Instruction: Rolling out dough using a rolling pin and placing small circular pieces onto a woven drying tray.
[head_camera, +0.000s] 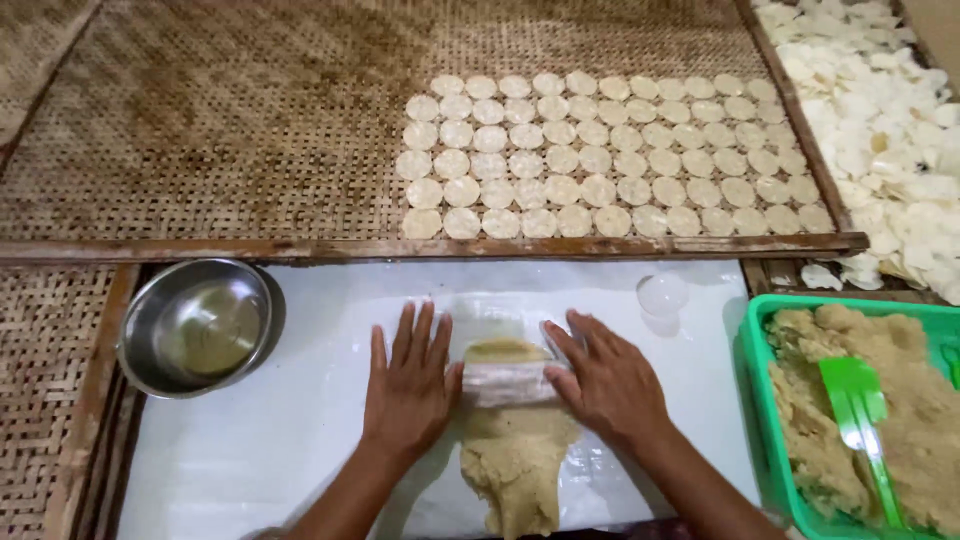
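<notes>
At the far left of our hands sat a round stainless-steel bowl, well apart from any grip. Our left hand lay flat and released, palm down, fingers spread on the white sheet covering the bench. Between both hands sat a short clear rolling cylinder, resting on a beige slab of soft dough under clear plastic film. Our right hand pressed its end, also released, not clenched. Right of it stood a green plastic tray of dough with a green spatula. Above, pale round discs lined a woven bamboo drying mat. We judged uneven palm pressure could tear the film or thin the dough lopsidedly.
</notes>
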